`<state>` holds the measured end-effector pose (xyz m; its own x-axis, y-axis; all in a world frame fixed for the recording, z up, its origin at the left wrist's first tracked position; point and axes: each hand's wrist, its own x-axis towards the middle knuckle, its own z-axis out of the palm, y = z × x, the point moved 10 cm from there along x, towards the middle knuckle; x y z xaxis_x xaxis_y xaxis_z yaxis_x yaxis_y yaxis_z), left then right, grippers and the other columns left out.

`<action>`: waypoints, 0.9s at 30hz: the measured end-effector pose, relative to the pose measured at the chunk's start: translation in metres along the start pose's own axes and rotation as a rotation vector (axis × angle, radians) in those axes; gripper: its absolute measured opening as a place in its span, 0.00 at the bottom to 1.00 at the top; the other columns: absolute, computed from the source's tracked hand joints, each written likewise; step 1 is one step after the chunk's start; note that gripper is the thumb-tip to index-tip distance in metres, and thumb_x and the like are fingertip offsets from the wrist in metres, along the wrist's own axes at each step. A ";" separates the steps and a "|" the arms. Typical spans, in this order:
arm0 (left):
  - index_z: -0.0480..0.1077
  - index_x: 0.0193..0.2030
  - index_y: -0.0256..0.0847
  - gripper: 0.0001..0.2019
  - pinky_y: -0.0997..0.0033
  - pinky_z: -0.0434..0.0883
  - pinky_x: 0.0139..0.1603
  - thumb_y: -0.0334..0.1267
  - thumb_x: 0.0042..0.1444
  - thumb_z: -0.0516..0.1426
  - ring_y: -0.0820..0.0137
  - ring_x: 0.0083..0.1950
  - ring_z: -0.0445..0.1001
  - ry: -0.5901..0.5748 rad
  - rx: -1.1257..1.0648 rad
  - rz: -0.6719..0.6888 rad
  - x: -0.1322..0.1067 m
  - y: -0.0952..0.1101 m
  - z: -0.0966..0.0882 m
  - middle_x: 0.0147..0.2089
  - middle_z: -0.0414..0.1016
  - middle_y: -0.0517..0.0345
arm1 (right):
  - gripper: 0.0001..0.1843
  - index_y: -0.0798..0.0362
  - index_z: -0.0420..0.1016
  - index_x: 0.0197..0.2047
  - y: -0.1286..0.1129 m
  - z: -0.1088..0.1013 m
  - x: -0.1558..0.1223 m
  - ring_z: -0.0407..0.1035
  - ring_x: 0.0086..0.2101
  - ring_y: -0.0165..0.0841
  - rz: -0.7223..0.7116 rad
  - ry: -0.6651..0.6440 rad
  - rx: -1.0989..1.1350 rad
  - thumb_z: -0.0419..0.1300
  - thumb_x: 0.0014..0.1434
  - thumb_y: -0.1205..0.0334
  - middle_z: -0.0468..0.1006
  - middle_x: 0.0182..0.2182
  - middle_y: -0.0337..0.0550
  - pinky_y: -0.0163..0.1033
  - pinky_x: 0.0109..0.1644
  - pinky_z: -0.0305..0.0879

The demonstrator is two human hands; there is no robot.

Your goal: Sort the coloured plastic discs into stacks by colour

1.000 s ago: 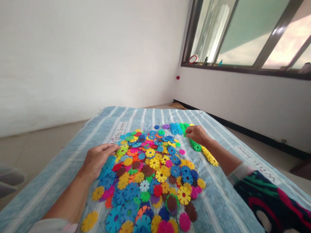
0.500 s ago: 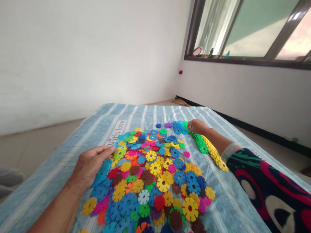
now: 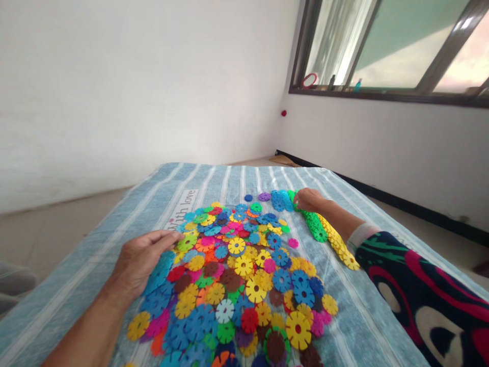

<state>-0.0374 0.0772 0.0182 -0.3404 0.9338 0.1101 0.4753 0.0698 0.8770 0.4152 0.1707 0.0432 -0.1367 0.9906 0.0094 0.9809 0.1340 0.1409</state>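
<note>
A wide heap of notched plastic flower discs (image 3: 237, 246) in many colours lies on the striped cloth. At its left edge is my left hand (image 3: 142, 257), thumb and fingers pressed together beside a lime disc (image 3: 187, 241); whether a piece is between them is hidden. Farther off to the right, my right hand (image 3: 309, 200) is closed at the far end of a row of overlapping green discs (image 3: 315, 227). What its fingertips hold, if anything, cannot be made out. Along the right runs a row of yellow discs (image 3: 340, 247), partly under my right wrist.
Overlapping blue discs (image 3: 278, 201), purple discs (image 3: 264, 197) and one dark blue disc (image 3: 248, 198) lie left of my right hand. A pink disc (image 3: 293, 243) sits apart from the heap. Beyond the cloth-covered surface (image 3: 214, 176) are white walls and a window (image 3: 397, 51).
</note>
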 end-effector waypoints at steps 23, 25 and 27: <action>0.79 0.27 0.39 0.16 0.71 0.69 0.32 0.49 0.35 0.64 0.66 0.31 0.74 -0.075 -0.258 -0.020 -0.009 0.005 0.014 0.26 0.80 0.55 | 0.16 0.52 0.73 0.27 -0.149 -0.038 -0.198 0.67 0.31 0.30 -0.432 0.269 0.510 0.52 0.66 0.64 0.73 0.25 0.40 0.34 0.36 0.56; 0.79 0.27 0.39 0.15 0.71 0.69 0.33 0.48 0.35 0.64 0.67 0.31 0.74 -0.071 -0.258 -0.004 -0.010 0.008 0.014 0.26 0.79 0.56 | 0.17 0.52 0.71 0.26 -0.168 -0.037 -0.218 0.65 0.30 0.30 -0.468 0.246 0.535 0.52 0.67 0.64 0.72 0.24 0.39 0.35 0.35 0.55; 0.79 0.26 0.39 0.15 0.71 0.70 0.34 0.47 0.35 0.65 0.67 0.30 0.74 -0.069 -0.265 0.009 -0.011 0.009 0.014 0.25 0.79 0.56 | 0.18 0.53 0.69 0.25 -0.184 -0.038 -0.232 0.64 0.30 0.30 -0.499 0.256 0.529 0.52 0.67 0.63 0.71 0.25 0.39 0.35 0.35 0.54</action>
<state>-0.0178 0.0722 0.0186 -0.2772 0.9562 0.0941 0.2462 -0.0240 0.9689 0.2613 -0.0847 0.0531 -0.5443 0.7806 0.3072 0.7216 0.6225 -0.3030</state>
